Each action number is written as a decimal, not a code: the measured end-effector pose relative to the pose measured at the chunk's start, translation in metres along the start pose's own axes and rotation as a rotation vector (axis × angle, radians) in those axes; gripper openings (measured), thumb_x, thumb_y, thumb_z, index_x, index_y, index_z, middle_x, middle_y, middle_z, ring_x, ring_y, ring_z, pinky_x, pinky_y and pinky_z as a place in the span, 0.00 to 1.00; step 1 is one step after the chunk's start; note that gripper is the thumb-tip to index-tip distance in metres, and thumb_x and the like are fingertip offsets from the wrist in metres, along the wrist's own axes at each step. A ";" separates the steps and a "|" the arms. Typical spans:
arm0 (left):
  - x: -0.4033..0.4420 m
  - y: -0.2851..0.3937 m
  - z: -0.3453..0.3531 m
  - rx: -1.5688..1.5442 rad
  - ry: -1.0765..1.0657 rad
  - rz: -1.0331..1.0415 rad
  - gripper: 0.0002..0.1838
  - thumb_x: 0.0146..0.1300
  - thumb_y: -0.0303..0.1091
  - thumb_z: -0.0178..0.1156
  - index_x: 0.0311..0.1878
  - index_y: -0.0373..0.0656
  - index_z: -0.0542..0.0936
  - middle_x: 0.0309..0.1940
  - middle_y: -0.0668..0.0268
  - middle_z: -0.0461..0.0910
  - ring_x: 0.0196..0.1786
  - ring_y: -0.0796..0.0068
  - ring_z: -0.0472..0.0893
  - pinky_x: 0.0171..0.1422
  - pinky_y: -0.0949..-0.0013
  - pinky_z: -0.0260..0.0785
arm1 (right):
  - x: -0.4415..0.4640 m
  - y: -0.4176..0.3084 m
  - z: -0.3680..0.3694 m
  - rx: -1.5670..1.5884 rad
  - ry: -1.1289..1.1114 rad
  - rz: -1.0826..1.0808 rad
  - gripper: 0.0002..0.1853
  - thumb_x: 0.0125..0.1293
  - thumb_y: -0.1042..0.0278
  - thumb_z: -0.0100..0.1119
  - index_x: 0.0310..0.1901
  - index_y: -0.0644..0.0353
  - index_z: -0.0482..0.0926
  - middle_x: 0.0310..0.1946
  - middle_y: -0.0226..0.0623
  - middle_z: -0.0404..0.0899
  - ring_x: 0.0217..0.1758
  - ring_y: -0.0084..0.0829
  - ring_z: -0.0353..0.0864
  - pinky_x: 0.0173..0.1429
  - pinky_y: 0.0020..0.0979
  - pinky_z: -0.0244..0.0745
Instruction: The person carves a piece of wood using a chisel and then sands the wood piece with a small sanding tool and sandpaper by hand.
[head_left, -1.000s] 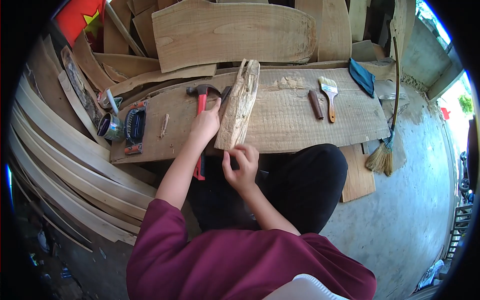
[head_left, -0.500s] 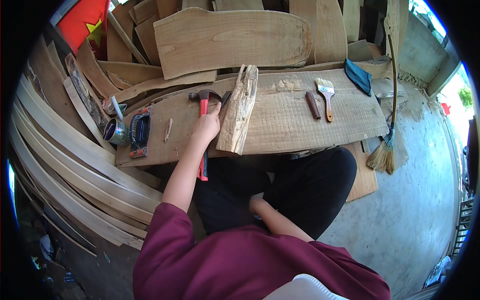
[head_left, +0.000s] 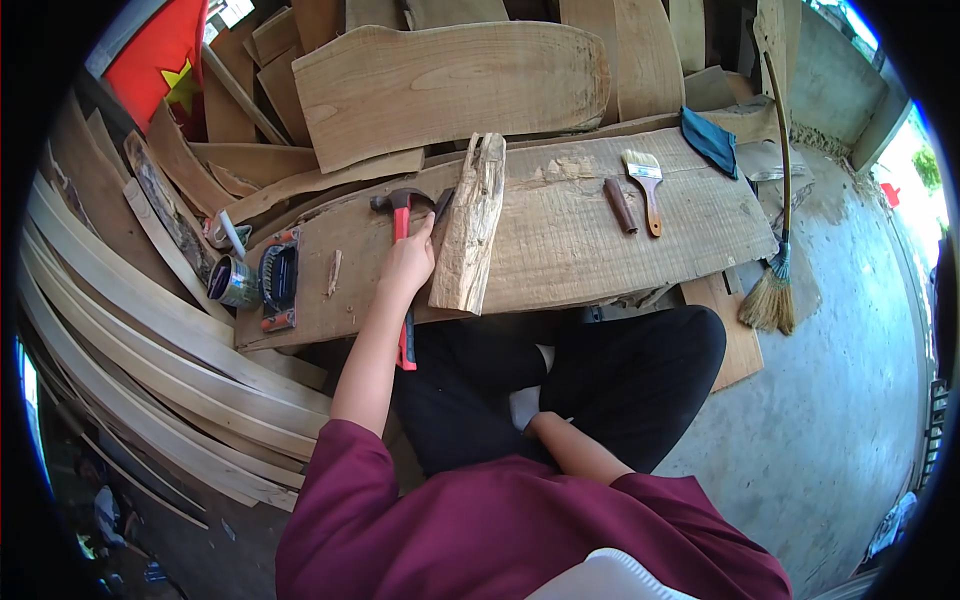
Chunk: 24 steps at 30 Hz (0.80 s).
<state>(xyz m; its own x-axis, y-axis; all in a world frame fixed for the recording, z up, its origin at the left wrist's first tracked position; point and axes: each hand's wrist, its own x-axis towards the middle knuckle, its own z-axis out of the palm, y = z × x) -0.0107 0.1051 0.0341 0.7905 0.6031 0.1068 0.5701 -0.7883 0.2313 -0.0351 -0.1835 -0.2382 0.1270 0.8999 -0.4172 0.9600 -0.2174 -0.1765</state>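
Note:
My left hand (head_left: 408, 262) reaches over a claw hammer (head_left: 401, 222) with a red and black handle, its index finger stretched out. The fingertip is at a flat dark blade-like piece (head_left: 444, 204) beside a rough, split length of wood (head_left: 471, 225). The other fingers are folded underneath, and the wrist covers part of the hammer handle. That handle extends past the bench edge over my lap. My right hand (head_left: 543, 424) rests low between my crossed legs, by a grey sock (head_left: 524, 408); its fingers are mostly hidden.
On the plank bench (head_left: 570, 255) lie a paintbrush (head_left: 648, 190), a brown cylindrical piece (head_left: 620, 206), a teal cloth (head_left: 709, 142) and a black-handled sanding tool (head_left: 279, 277). A can (head_left: 233, 282) stands left, near stacked curved boards (head_left: 170, 365). A broom (head_left: 771, 295) leans right.
The camera view has shifted slightly, moving the bench and tools a little within the picture. My left hand keeps its place over the hammer. More of the grey sock shows beside my right hand.

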 end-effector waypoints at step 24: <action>-0.059 0.007 -0.017 -0.457 0.359 -0.014 0.19 0.67 0.40 0.52 0.56 0.42 0.77 0.36 0.42 0.80 0.40 0.43 0.80 0.44 0.53 0.73 | -0.024 0.021 -0.094 1.136 -1.031 0.245 0.33 0.72 0.46 0.33 0.66 0.66 0.65 0.68 0.48 0.64 0.72 0.39 0.62 0.72 0.43 0.55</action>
<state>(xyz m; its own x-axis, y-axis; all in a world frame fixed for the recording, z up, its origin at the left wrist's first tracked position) -0.0572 0.0657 0.0462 0.6127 0.6793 0.4039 0.3622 -0.6956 0.6205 0.0053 -0.1740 -0.1476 -0.4310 0.2641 -0.8628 0.1944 -0.9066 -0.3746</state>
